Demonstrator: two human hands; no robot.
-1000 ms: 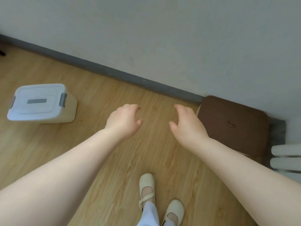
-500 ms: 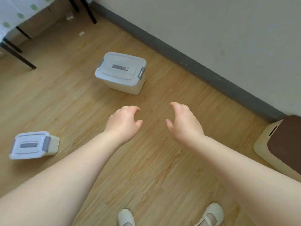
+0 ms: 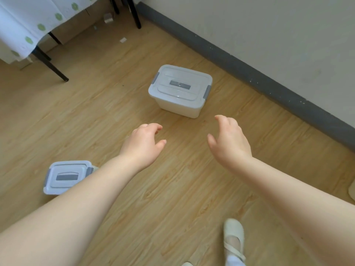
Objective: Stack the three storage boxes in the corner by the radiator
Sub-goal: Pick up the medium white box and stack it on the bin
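A white storage box (image 3: 180, 91) with a pale blue lid and grey latches stands on the wood floor, just ahead of both hands. A smaller box (image 3: 67, 176) of the same kind sits at the lower left, partly hidden behind my left forearm. My left hand (image 3: 144, 144) hovers empty with curled, spread fingers a short way in front of the larger box. My right hand (image 3: 229, 142) is also empty, fingers apart, to the right of the box's near corner. At the right edge shows a sliver of a cream box (image 3: 352, 190).
A grey skirting board (image 3: 249, 73) runs along the white wall on the right. A table with a white dotted cloth (image 3: 28, 22) and black legs (image 3: 51, 64) stands at the upper left, with scraps on the floor near it. My shoe (image 3: 233, 240) is at the bottom.
The view has swung left, away from the brown-lidded box and radiator. The larger white box is now nearer the middle and close to both hands. Both hands stay empty.
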